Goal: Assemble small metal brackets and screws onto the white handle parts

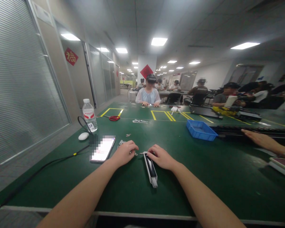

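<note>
My left hand [125,153] rests on the green table with its fingers curled round a small metal piece [136,154] that pokes out at the fingertips. Under and behind that hand lies a grey metal part [121,143], partly covered. My right hand [161,156] has its fingers bent over the upper end of a slim black and white device [150,169], which lies lengthwise with a clear tip towards me. A thin metal tip sticks out at the device's far end, pointing left. A small gap separates the two hands.
Left of my hands are a lit phone [103,148], a white oval object [83,136], a water bottle [89,115] and a black cable. Further off lie red scissors [114,118], metal strips [140,121] and a blue tray [201,130]. Another person's hand [261,139] is at right.
</note>
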Tool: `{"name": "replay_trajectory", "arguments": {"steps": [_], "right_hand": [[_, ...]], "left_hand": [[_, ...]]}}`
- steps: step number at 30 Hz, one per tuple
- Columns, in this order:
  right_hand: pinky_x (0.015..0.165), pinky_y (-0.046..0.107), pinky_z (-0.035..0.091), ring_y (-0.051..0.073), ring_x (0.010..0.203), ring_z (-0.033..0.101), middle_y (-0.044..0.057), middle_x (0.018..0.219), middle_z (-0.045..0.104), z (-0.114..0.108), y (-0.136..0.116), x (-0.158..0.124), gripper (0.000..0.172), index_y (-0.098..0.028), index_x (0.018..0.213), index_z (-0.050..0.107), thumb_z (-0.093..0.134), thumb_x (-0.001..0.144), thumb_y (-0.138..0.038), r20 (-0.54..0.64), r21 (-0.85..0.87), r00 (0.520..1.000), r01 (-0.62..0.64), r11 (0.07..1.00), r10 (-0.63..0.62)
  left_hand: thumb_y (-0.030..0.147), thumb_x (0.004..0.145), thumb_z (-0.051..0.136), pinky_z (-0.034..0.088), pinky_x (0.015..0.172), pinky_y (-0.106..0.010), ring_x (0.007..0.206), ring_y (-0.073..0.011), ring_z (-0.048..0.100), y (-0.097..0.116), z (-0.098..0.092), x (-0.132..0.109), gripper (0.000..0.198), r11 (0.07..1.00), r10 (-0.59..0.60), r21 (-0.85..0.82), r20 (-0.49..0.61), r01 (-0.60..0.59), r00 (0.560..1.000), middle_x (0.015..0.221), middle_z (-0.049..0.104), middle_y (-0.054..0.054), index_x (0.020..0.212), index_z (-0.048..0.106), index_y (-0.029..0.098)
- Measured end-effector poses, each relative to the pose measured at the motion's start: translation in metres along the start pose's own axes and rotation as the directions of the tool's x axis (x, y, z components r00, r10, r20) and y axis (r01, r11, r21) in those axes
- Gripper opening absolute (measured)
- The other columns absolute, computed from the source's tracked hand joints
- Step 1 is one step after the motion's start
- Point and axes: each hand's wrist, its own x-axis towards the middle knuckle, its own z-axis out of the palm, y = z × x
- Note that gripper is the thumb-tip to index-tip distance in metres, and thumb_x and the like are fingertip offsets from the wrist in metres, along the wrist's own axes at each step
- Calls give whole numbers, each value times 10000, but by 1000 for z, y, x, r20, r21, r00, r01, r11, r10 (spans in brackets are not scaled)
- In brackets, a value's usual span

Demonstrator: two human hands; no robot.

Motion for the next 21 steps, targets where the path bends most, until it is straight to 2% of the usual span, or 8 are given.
{"name": "replay_trajectory", "arguments": {"steps": [9,21], "right_hand": [[711,272,411,141,777,509,37,842,540,-2,-1,1,282,-186,856,638,464,872,-406,20,15,1000,-4,1000,4],[748,273,409,145,805,522,46,851,550,0,-1,0,272,-172,856,632,456,879,-378,12,-7,1000,14,1000,-14]], "left_hand": [[107,809,508,445,820,-266,893,-150,586,-3,-3,2,174,999,-33,-22,-10,33,999,942,653,-39,914,634,168],[83,786,485,444,746,-237,843,-150,581,3,-3,1,202,999,-20,45,-28,21,999,900,635,-35,883,637,174]]}}
